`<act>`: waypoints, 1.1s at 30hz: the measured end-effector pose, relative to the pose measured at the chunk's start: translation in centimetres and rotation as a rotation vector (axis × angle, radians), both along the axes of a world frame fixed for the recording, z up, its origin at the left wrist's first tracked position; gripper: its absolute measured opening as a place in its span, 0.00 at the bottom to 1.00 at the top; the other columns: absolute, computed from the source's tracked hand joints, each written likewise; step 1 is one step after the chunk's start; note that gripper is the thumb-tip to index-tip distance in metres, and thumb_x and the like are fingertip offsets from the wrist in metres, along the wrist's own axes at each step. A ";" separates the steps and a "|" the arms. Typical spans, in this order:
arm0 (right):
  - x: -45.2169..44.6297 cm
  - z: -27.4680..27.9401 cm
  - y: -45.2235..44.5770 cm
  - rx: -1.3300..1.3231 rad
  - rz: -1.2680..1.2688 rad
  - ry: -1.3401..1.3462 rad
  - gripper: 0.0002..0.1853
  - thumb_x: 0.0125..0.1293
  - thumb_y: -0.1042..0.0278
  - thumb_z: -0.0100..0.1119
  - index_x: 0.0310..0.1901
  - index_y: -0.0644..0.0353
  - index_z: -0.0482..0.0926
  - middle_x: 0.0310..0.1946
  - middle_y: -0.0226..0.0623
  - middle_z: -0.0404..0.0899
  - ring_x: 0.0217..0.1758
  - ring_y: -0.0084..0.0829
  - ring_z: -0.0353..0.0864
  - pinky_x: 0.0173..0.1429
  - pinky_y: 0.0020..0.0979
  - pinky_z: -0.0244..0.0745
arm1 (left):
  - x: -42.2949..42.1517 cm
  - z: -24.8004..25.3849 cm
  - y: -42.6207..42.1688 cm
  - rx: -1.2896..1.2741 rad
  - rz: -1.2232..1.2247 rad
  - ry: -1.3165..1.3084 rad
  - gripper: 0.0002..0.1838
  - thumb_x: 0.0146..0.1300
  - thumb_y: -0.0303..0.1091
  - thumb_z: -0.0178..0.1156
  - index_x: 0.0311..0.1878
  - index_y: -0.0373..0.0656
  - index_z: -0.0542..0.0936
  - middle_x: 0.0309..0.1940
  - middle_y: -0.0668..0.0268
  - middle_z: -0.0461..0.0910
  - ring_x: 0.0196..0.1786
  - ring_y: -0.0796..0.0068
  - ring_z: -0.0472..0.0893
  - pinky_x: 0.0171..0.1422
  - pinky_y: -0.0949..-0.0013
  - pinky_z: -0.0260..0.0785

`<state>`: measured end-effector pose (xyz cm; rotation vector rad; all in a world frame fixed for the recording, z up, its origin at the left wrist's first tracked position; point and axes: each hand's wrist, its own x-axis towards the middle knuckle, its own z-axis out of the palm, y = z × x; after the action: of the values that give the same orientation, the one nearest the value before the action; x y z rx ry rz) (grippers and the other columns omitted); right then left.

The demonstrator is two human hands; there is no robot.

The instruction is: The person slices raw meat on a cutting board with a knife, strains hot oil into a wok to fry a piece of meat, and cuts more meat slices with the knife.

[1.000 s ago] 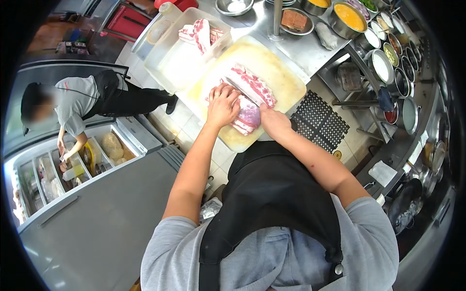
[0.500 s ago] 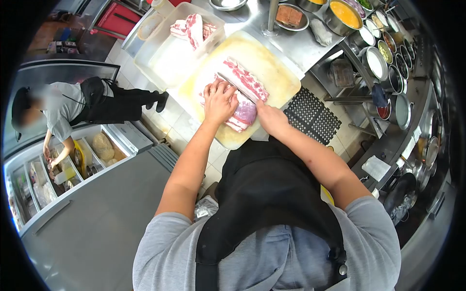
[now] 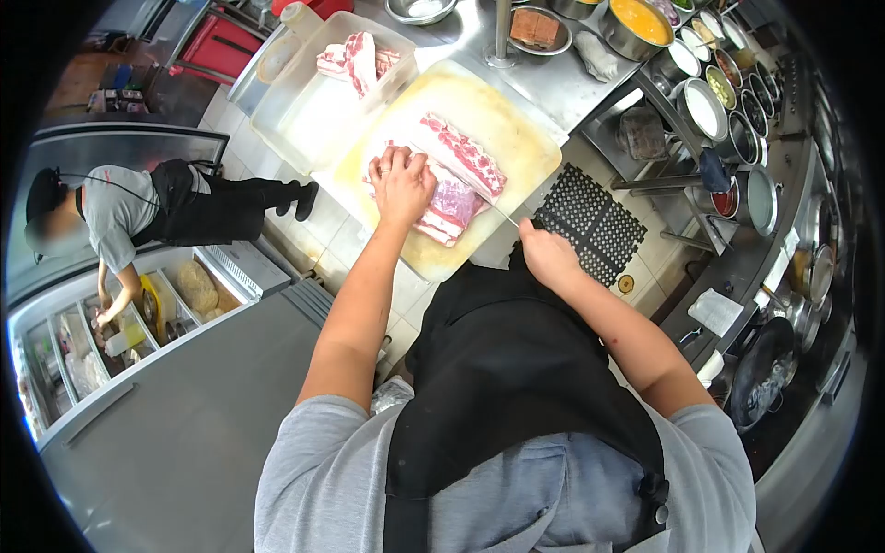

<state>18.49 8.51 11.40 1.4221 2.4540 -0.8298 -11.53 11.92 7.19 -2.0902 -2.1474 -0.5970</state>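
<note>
My left hand [image 3: 404, 187] rests on a slab of pork belly [image 3: 452, 206], its fingers spread over the far left part of the meat. My right hand [image 3: 548, 255] is closed round the handle of a knife [image 3: 502, 216], just off the near right side of the board. Part of the blade lies behind the slab's edge, along the gap between the two pieces. Beside it, a long strip of pork belly [image 3: 464, 158] lies apart on the pale cutting board [image 3: 516, 120].
A clear plastic tub [image 3: 304, 138] with several pork pieces [image 3: 359, 63] stands left of the board. Bowls, including one of orange liquid [image 3: 643, 20], line the back right. At left, a co-worker [image 3: 138, 207] reaches into an open chest fridge [image 3: 171, 336].
My right hand has drawn the knife back toward me and to the right. My left hand has shifted slightly left on the slab. The co-worker's head and arms have moved a little.
</note>
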 end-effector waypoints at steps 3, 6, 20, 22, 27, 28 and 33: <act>2.8 0.4 -1.6 -0.049 -0.008 -0.072 0.09 0.71 0.75 0.45 0.50 0.66 0.68 0.34 0.59 0.86 0.37 0.57 0.89 0.42 0.53 0.84 | -0.2 -0.1 0.0 -0.004 0.013 0.019 0.12 0.61 0.37 0.62 0.47 0.52 0.86 0.52 0.65 0.79 0.68 0.60 0.72 0.76 0.43 0.53; 4.8 1.8 -2.2 -0.089 0.002 -0.123 0.08 0.73 0.74 0.44 0.50 0.67 0.68 0.36 0.58 0.87 0.40 0.55 0.90 0.44 0.52 0.85 | -0.4 0.1 0.3 -0.037 0.004 0.021 0.12 0.61 0.37 0.62 0.48 0.52 0.85 0.53 0.65 0.80 0.68 0.61 0.72 0.76 0.42 0.54; 9.7 8.3 -1.3 -0.107 -0.053 -0.163 0.12 0.79 0.61 0.49 0.48 0.62 0.75 0.36 0.55 0.86 0.43 0.55 0.88 0.50 0.53 0.80 | 4.7 4.8 11.8 -0.685 -0.919 0.449 0.24 0.51 0.29 0.70 0.55 0.48 0.81 0.56 0.63 0.79 0.62 0.59 0.79 0.67 0.52 0.68; 10.5 8.1 -1.5 -0.098 -0.064 -0.145 0.13 0.80 0.60 0.48 0.48 0.62 0.74 0.34 0.56 0.86 0.42 0.56 0.88 0.49 0.54 0.80 | 4.8 4.3 12.3 -0.738 -1.016 0.564 0.25 0.50 0.29 0.71 0.55 0.48 0.81 0.55 0.62 0.80 0.61 0.59 0.80 0.66 0.53 0.69; 11.3 7.9 -1.8 -0.098 -0.147 -0.045 0.14 0.81 0.58 0.48 0.46 0.63 0.73 0.31 0.57 0.85 0.40 0.59 0.86 0.47 0.57 0.79 | 1.9 3.8 14.9 -0.597 -0.737 -0.047 0.30 0.50 0.28 0.71 0.60 0.41 0.80 0.51 0.50 0.84 0.56 0.47 0.82 0.63 0.53 0.74; 11.2 7.9 -1.9 -0.100 -0.164 -0.006 0.14 0.81 0.58 0.48 0.46 0.63 0.73 0.31 0.57 0.84 0.40 0.60 0.86 0.47 0.58 0.78 | 1.0 4.6 15.3 -0.504 -0.713 -0.121 0.34 0.53 0.29 0.72 0.66 0.37 0.77 0.53 0.47 0.84 0.55 0.48 0.83 0.62 0.56 0.75; 9.9 6.9 -1.0 -0.062 -0.172 0.073 0.15 0.81 0.58 0.47 0.44 0.63 0.72 0.30 0.58 0.84 0.40 0.61 0.85 0.46 0.59 0.78 | -2.2 8.0 16.3 -0.503 -0.445 -0.281 0.36 0.60 0.36 0.72 0.70 0.33 0.73 0.51 0.46 0.85 0.49 0.58 0.86 0.55 0.63 0.77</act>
<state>28.43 7.47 18.31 1.6257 2.3598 -1.0007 -13.75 28.27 15.22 -2.9617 -2.1450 -0.4310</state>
